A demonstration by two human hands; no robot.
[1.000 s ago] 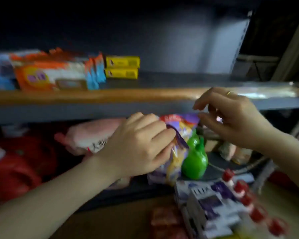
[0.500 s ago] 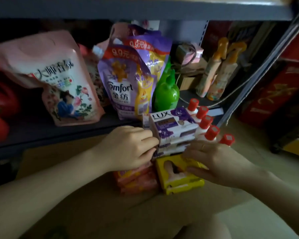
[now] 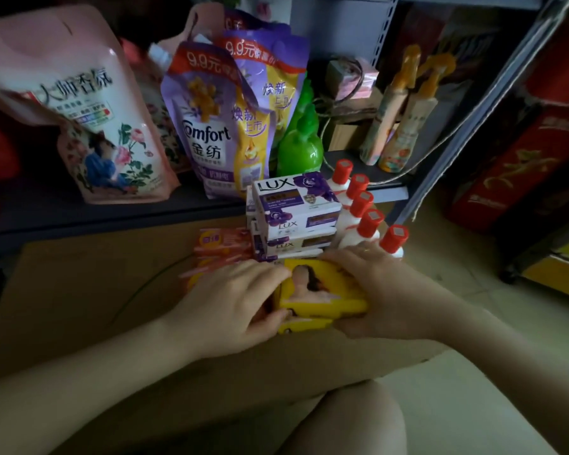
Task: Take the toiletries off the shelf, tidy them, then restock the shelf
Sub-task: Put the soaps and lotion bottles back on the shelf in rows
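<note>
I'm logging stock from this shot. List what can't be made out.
- Lower yellow box, head view: mostly covered by the top yellow box and left hand.
- Orange packs: print blurred; left hand hides the lower ones.
- White bottles: labels hidden behind Lux boxes and right hand.

the purple pouch (image 3: 211,126) carried "comfort", "金纺" and "9.9元". the pink pouch (image 3: 89,103) showed "大师香氛". the white-purple soap boxes (image 3: 296,208) had "lux" printed on them.
</note>
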